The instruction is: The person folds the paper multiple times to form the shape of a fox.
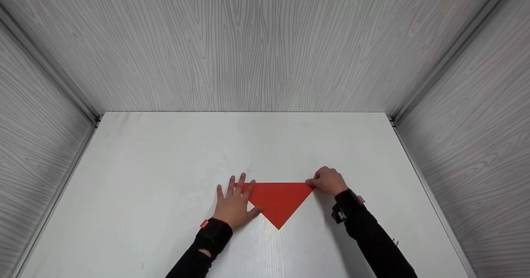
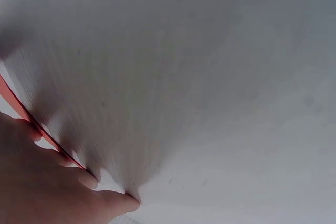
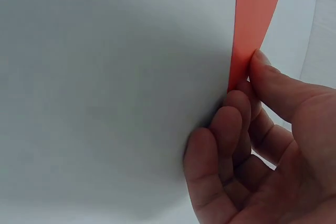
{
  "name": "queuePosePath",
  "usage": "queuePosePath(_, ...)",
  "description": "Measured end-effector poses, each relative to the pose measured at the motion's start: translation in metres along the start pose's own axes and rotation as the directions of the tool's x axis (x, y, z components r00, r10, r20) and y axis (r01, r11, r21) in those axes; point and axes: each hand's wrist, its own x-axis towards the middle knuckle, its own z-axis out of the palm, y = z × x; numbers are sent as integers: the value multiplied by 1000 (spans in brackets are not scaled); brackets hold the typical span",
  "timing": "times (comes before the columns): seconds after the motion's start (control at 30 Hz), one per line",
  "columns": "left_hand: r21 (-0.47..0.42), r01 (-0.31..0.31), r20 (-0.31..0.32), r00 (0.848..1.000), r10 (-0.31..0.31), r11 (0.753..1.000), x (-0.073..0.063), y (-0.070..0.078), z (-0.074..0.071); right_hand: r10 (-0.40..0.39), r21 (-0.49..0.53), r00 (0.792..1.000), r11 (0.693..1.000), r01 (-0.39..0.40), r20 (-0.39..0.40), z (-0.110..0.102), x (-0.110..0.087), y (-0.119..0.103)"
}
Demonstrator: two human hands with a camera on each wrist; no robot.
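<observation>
Left hand (image 1: 232, 209), fingers (image 1: 240, 184) spread, rests on the red paper triangle (image 1: 280, 201) at its left corner, perhaps touching the tabletop (image 1: 145, 178); right hand (image 1: 329, 180) pinches the right corner

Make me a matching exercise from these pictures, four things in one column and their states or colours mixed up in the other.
1. paper
2. left hand
3. tabletop
4. right hand

A. white
B. pinching the paper's right corner
C. red triangle
D. spread out at the paper's left corner

Pairs: 1-C, 2-D, 3-A, 4-B.
</observation>
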Motion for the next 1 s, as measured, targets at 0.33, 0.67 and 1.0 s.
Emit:
queuePosePath(0.33, 2, 7, 5, 1000, -7, 1000, -3, -2, -1, -58, 36, 998, 998, 59, -20, -9, -5, 29)
queuePosePath(0.67, -11, 8, 20, 1000, -8, 1000, -2, -1, -2, -24, 79, 1000, 997, 25, -17, -12, -6, 43)
queuePosePath(1.0, -1, 4, -10, 1000, -4, 1000, -1, 1, 0, -90, 75, 983, 992, 103, -159, 7, -4, 1)
